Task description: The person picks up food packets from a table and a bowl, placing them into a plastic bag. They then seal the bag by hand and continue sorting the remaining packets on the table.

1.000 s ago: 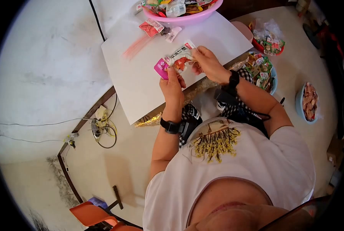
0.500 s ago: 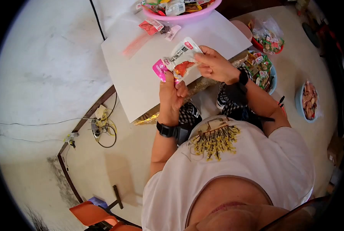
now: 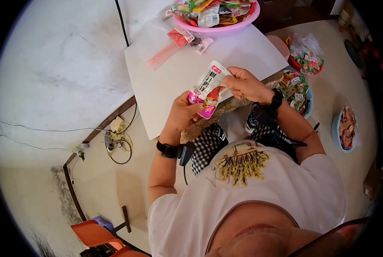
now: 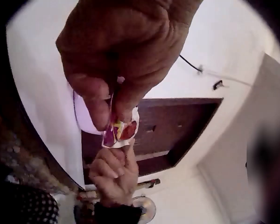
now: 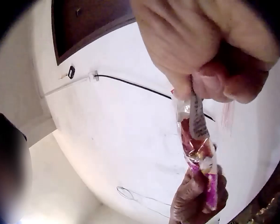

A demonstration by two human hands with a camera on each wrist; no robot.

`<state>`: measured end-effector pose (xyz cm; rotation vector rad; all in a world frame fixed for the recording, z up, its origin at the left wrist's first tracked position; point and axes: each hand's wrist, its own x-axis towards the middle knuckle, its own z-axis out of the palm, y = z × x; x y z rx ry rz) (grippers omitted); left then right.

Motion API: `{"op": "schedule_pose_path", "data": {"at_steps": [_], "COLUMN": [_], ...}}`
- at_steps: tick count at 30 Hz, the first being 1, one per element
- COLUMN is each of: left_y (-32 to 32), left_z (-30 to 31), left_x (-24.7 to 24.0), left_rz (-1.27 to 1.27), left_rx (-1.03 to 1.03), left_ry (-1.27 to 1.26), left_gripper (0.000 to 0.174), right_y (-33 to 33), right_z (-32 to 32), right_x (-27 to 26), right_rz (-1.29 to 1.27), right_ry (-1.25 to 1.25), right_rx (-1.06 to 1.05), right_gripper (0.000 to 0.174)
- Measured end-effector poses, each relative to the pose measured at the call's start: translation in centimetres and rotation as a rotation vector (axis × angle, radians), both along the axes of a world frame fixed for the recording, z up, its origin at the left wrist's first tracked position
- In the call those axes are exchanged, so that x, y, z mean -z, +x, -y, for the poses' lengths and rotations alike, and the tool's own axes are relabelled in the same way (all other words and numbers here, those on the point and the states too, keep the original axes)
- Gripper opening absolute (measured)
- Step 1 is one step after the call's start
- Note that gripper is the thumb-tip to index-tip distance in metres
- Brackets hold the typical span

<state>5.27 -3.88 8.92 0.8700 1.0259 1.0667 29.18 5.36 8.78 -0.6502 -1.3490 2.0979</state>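
Observation:
Both hands hold one small white and magenta food packet above the near edge of the white table. The left hand pinches its magenta end; in the left wrist view that thumb and finger close on the packet. At the upper right edge, the right hand grips it between thumb and fingers, as the right wrist view of the packet also shows. Printed text and a reddish food picture face up in the head view.
A pink basin heaped with packets stands at the table's far end. A red packet, a small pink-white one and pink strips lie on the table. Blue tubs and a red one stand on the right.
The packet has come nearer the body and its printed front shows more fully. The left hand has moved down beside its magenta end, with the wrist turned outward. The head view has shifted slightly.

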Motion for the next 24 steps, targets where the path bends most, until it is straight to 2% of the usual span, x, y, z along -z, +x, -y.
{"op": "schedule_pose_path", "data": {"at_steps": [2,3,6,7,10,13,17,21,24], "left_y": [-0.8,-1.1,-4.4,-5.7,-9.1,-12.0,-13.5,-15.6,-16.8], "left_z": [0.1,-0.2,-1.9,-2.7,-5.7,-9.0,-13.1,-17.4,-20.3], "left_x": [-0.7,-1.2,-2.2,-2.9,-6.0,-8.4,-11.9,-12.9,-10.8], "left_rz": [0.160,0.064,0.021,-0.018,-0.202,-0.390,-0.537,-0.576,-0.478], "left_rx": [-0.003,-0.098,-0.293,-0.325,-0.380,-0.331,-0.267,-0.261,-0.282], "left_ry": [-0.071,-0.100,-0.129,-0.138,-0.112,-0.073,-0.015,0.006,0.068], "left_gripper": [0.032,0.028,0.023,0.020,0.014,0.014,0.017,0.017,0.015], "right_y": [0.2,0.3,1.2,1.6,2.5,2.0,2.0,2.2,2.1], "right_z": [-0.9,-1.5,-3.2,-4.3,-4.6,-4.5,-3.9,-4.0,-4.0], "right_x": [1.3,2.2,4.6,6.8,6.7,7.6,6.5,6.7,7.0], "right_rz": [0.021,0.032,0.301,0.380,0.551,0.467,0.543,0.558,0.547], "right_ry": [0.067,0.101,0.547,0.740,0.735,0.833,0.825,0.836,0.839], "right_rx": [0.012,0.018,0.328,0.450,0.471,0.548,0.543,0.530,0.546], "right_gripper": [0.018,0.018,0.018,0.017,0.016,0.014,0.012,0.011,0.010]}}
